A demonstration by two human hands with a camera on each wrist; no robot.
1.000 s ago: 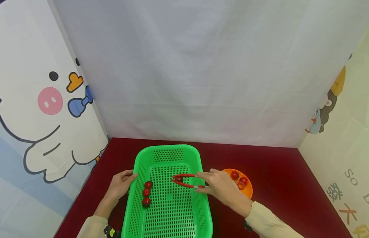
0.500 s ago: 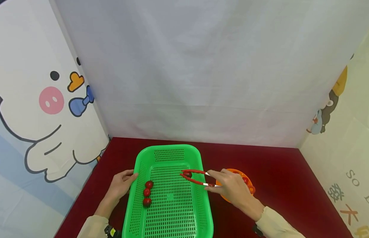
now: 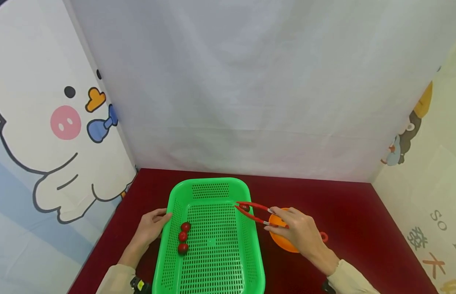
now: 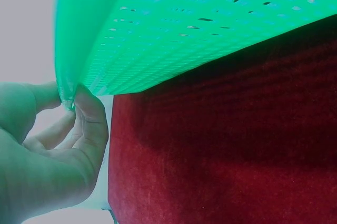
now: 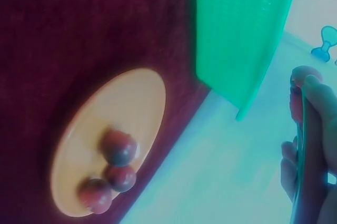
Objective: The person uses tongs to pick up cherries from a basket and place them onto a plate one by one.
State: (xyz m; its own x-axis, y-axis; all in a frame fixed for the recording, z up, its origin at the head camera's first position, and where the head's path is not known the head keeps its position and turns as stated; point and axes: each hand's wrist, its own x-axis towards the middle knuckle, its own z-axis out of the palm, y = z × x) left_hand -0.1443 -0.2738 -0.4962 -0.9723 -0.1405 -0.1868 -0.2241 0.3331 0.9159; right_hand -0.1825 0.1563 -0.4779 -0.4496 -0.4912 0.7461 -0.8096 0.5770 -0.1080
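Note:
My right hand (image 3: 303,232) grips red tongs (image 3: 254,205) at the right side of a green basket (image 3: 251,245). Between the tongs' tips is a dark red cherry tomato (image 3: 244,208), overlapping the basket's right wall in the head view. The hand partly covers an orange plate (image 3: 283,243); in the right wrist view three cherry tomatoes (image 5: 119,148) lie on it. Inside the basket, three more cherry tomatoes (image 3: 183,248) form a row along the left side. My left hand (image 3: 150,228) pinches the basket's left rim, thumb and fingers on either side of it.
The basket and plate stand on a dark red tabletop (image 3: 345,212), the plate to the basket's right. A pale curtain (image 3: 250,102) hangs behind the table, and printed cartoon panels (image 3: 40,134) flank it on both sides.
My right hand has moved right with the tongs and the cherry tomato, from over the basket's middle to its right wall. The left hand has stayed at the rim.

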